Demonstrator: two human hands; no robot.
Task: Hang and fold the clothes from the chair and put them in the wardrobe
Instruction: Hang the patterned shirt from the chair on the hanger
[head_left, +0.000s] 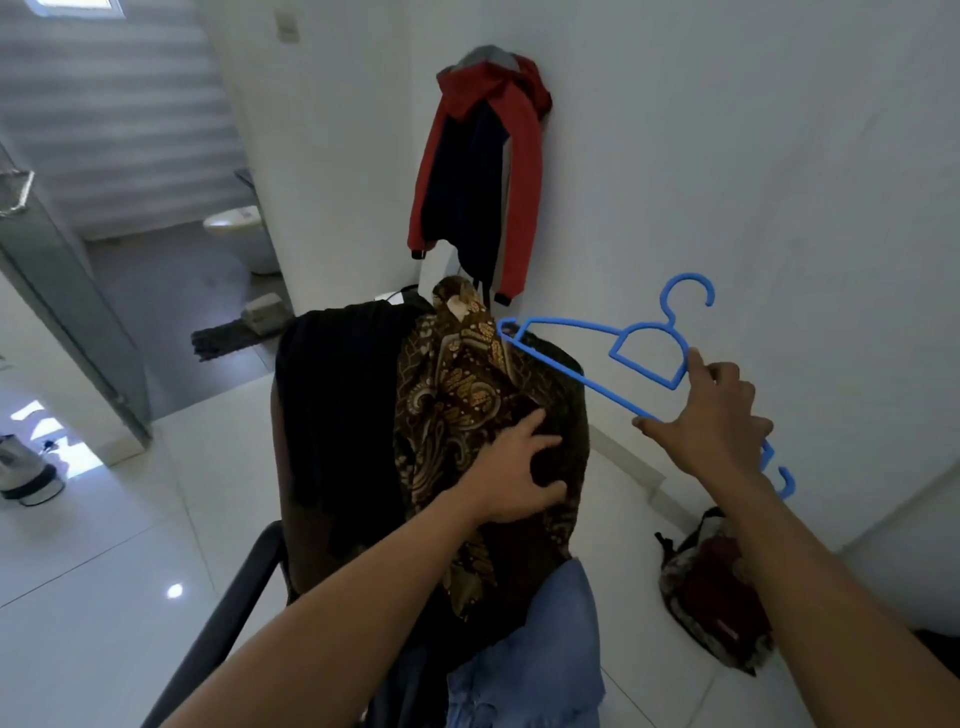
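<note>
Over the back of the chair (234, 597) hang the clothes: a black top (337, 415), a brown shirt (457, 395) with gold leaf shapes, and blue jeans (524, 649) lower down. The left hand (519, 467) has its fingers curled into the brown shirt and grips a bunch of the cloth. The right hand (711, 421) holds a blue hanger (649, 327) by its bottom bar, with one finger up on the frame. The far tip of the hanger is right by the shirt's shoulder. It may be touching the cloth, but that is hard to see from here.

The job right now looks like getting the brown shirt onto the hanger. To do it well, lift the shirt by the collar, not by the middle, so it opens up. Slide one hanger tip into one shoulder first, then tuck in the other side. Keep the hook pointing up and free of the cloth. Pull the shirt away gently so the black top does not slip off the chair.

No wardrobe shows in this view.
</note>
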